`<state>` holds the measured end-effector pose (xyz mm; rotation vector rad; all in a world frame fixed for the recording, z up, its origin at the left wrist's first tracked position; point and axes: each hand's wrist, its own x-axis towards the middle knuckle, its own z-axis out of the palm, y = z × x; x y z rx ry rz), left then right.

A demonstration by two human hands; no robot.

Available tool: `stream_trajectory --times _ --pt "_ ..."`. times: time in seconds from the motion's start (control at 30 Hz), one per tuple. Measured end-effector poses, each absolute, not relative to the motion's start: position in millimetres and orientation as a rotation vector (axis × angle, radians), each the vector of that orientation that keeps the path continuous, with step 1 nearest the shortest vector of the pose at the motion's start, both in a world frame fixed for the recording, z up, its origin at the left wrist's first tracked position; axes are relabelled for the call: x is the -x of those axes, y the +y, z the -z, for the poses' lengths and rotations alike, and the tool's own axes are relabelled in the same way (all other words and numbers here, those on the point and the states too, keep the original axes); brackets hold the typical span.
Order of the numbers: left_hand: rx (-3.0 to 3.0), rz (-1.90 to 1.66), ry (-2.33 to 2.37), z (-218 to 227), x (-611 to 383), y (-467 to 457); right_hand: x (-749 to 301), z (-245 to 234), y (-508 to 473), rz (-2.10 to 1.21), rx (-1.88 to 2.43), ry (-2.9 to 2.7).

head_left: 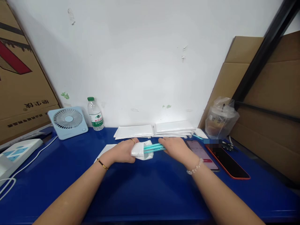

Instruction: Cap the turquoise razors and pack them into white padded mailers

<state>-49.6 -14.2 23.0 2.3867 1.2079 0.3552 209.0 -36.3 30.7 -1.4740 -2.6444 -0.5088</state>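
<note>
My left hand (124, 151) is closed around a small white plastic bag (142, 150) held just above the blue table (150, 187). My right hand (176, 147) is closed on the ends of a few thin teal sticks (153, 147), whose other ends reach into the mouth of the bag. The two hands meet at the middle of the table. A gold bangle circles my left wrist and a bead bracelet my right.
Stacks of white envelopes (154, 129) lie against the wall behind my hands. Two phones (217, 156) lie at the right, beside a bagged drink cup (220, 118). A small blue fan (68, 121) and a water bottle (95, 115) stand at the back left. Cardboard boxes flank both sides.
</note>
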Motion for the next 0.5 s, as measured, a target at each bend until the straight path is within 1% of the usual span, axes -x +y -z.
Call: stream_trajectory --times 0.13,0.3,0.4,0.5 --pt "-2.327 -0.583 1.132 -27.6 24.2 -15.5 -182.1 -71.8 -43.1 0.692 1.306 -2.751" --pt "-2.120 -0.826 0.919 -52.9 9.8 -14.8 -159.7 -148.8 -50.1 0.875 1.212 -2.822" --pt "-2.015 -0.975 0.815 -64.2 9.7 -17.4 -150.4 -191.7 -55.4 0.844 1.258 -2.856" --pt "-1.907 -1.116 0.713 -65.0 13.5 -19.6 -141.3 -220.4 -61.0 0.723 1.254 -2.883"
